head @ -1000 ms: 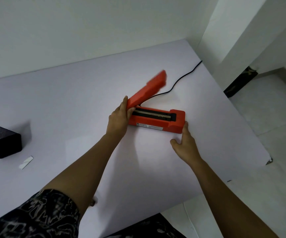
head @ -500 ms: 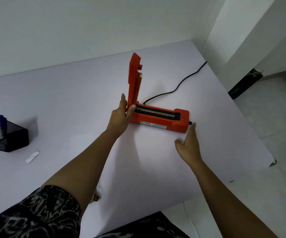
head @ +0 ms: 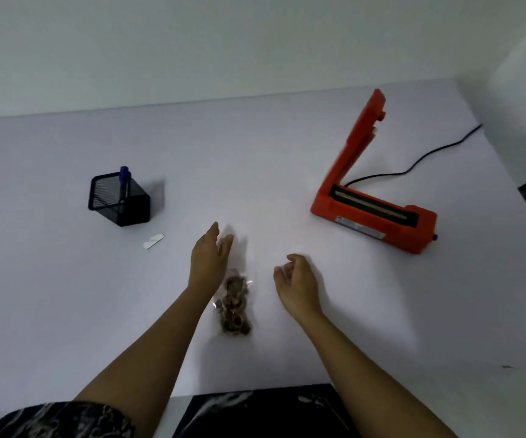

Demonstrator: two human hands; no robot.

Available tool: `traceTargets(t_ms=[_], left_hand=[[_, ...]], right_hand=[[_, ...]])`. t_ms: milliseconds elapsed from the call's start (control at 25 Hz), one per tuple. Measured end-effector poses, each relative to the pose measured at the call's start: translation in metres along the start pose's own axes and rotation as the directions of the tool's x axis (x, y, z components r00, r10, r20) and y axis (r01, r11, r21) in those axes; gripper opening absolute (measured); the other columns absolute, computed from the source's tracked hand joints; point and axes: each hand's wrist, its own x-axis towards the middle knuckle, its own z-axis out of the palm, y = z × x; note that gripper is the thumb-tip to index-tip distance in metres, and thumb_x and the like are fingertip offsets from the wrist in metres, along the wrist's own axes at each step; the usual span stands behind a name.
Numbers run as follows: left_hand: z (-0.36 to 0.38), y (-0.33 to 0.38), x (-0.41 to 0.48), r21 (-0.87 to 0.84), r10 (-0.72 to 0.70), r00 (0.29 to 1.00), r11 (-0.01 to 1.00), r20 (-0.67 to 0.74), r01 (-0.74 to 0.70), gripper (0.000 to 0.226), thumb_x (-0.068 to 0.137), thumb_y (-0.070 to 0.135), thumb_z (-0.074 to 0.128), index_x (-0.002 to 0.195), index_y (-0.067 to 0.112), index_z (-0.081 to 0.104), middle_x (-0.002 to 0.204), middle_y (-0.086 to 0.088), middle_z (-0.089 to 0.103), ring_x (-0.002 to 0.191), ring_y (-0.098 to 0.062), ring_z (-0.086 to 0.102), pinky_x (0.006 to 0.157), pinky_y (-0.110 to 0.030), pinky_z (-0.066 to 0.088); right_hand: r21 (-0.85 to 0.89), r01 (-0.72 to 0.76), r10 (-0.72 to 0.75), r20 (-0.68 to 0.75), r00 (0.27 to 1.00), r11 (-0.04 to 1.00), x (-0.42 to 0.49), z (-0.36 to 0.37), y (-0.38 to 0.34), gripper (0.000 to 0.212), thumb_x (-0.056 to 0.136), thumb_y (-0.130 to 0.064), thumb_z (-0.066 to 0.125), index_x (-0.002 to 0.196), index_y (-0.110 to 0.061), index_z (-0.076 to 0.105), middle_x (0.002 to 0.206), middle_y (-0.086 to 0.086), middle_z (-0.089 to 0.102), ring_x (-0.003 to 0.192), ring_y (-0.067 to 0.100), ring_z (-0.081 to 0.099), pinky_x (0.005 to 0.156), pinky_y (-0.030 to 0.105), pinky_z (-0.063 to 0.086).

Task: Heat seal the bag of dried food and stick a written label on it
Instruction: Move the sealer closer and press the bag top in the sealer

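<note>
Flanking the bag of dried food point(head: 233, 306) at six o'clock, the left hand point(head: 209, 257) was spread, the right hand point(head: 298, 279) loosely curled, both empty; tilting its unsealed mouth toward the heat sealer point(head: 372, 213) at two o'clock risked spillage.

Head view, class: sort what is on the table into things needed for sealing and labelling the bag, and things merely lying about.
Needed:
bag of dried food
heat sealer, arm raised
power cord
white slip, likely the label
blue pen

Lying about:
mesh holder, which only holds the pen
dark speck at far right
</note>
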Motion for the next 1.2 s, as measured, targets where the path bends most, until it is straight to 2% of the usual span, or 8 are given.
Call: traceTargets(t_ms=[120, 240, 440, 560, 680, 840, 1080, 1200], left_hand=[[-0.007, -0.030, -0.011, 0.065, -0.125, 0.991, 0.990, -0.053, 0.128, 0.051, 0.093, 0.029, 0.054, 0.133, -0.001, 0.044, 0.124, -0.023, 0.054, 0.115, -0.036, 0.050, 0.095, -0.040, 0.039], [-0.003, -0.040, -0.016, 0.083, -0.199, 0.979, 0.976, -0.036, 0.202, 0.053, 0.089, 0.031, 0.061, 0.128, 0.000, 0.047, 0.121, -0.022, 0.051, 0.111, -0.037, 0.049, 0.093, -0.039, 0.039], [-0.005, -0.030, -0.011, -0.113, -0.324, 0.946, 0.940, 0.000, 0.322, 0.060, 0.083, 0.034, 0.068, 0.130, 0.003, 0.046, 0.124, -0.016, 0.049, 0.114, -0.030, 0.049, 0.095, -0.035, 0.040], [-0.003, -0.030, -0.008, -0.260, -0.364, 0.925, 0.888, 0.107, 0.380, 0.042, 0.084, 0.035, 0.067, 0.115, 0.008, 0.060, 0.105, -0.005, 0.062, 0.103, -0.026, 0.059, 0.086, -0.033, 0.045], [0.004, -0.020, -0.005, -0.476, -0.295, 0.922, 0.792, 0.251, 0.383, 0.019, 0.085, 0.026, 0.067, 0.094, 0.009, 0.067, 0.085, -0.005, 0.068, 0.082, -0.025, 0.064, 0.069, -0.032, 0.050], [0.022, 0.026, -0.009, -0.556, -0.165, 0.922, 0.756, 0.349, 0.345, 0.004, 0.086, 0.011, 0.065, 0.086, 0.007, 0.066, 0.071, -0.002, 0.068, 0.061, -0.008, 0.063, 0.058, -0.020, 0.047], [0.071, 0.098, -0.010, -0.563, -0.013, 0.879, 0.763, 0.477, 0.317, 0.009, 0.087, 0.006, 0.063, 0.095, 0.002, 0.066, 0.073, -0.005, 0.068, 0.056, -0.004, 0.064, 0.054, -0.014, 0.049], [0.088, 0.125, -0.010, -0.573, 0.036, 0.859, 0.759, 0.511, 0.309, 0.009, 0.089, 0.010, 0.062, 0.094, 0.004, 0.066, 0.079, -0.009, 0.070, 0.063, -0.009, 0.066, 0.055, -0.014, 0.050]], right_hand=[[-0.063, 0.027, -0.021, 0.101, 0.995, 0.998, 0.004, 0.029, -0.021, 0.037, 0.088, -0.028, 0.059, 0.118, -0.007, 0.053, 0.102, 0.008, 0.066, 0.094, 0.022, 0.062, 0.081, 0.023, 0.044], [-0.091, -0.028, 0.038, 0.112, 0.993, 0.995, 0.009, 0.048, -0.037, 0.045, 0.083, -0.034, 0.066, 0.117, -0.007, 0.053, 0.100, 0.009, 0.068, 0.094, 0.023, 0.063, 0.084, 0.028, 0.046], [0.037, -0.185, 0.178, 0.142, 0.974, 0.982, 0.017, 0.051, -0.040, 0.034, 0.080, -0.027, 0.070, 0.107, -0.009, 0.058, 0.091, 0.001, 0.063, 0.085, 0.017, 0.060, 0.079, 0.027, 0.047], [0.136, -0.223, 0.198, 0.172, 0.965, 0.965, 0.020, 0.042, -0.033, 0.015, 0.083, -0.026, 0.065, 0.091, -0.013, 0.067, 0.091, 0.001, 0.068, 0.089, 0.018, 0.063, 0.079, 0.027, 0.048], [0.335, -0.329, 0.266, 0.221, 0.938, 0.883, 0.019, 0.021, -0.027, 0.008, 0.086, -0.025, 0.060, 0.084, -0.018, 0.064, 0.089, 0.002, 0.071, 0.084, 0.017, 0.065, 0.071, 0.027, 0.050], [0.532, -0.343, 0.264, 0.220, 0.939, 0.774, 0.012, -0.019, -0.012, 0.002, 0.088, -0.021, 0.061, 0.088, -0.019, 0.062, 0.090, 0.003, 0.071, 0.082, 0.015, 0.065, 0.076, 0.029, 0.051], [0.552, -0.247, 0.283, 0.021, 0.959, 0.797, 0.019, -0.094, 0.014, 0.014, 0.088, -0.018, 0.060, 0.075, -0.021, 0.065, 0.088, 0.006, 0.070, 0.082, 0.018, 0.065, 0.074, 0.025, 0.050], [0.597, -0.220, 0.292, -0.025, 0.956, 0.771, 0.024, -0.123, 0.020, 0.013, 0.088, -0.017, 0.060, 0.076, -0.020, 0.064, 0.084, 0.003, 0.069, 0.080, 0.016, 0.063, 0.071, 0.024, 0.049]])
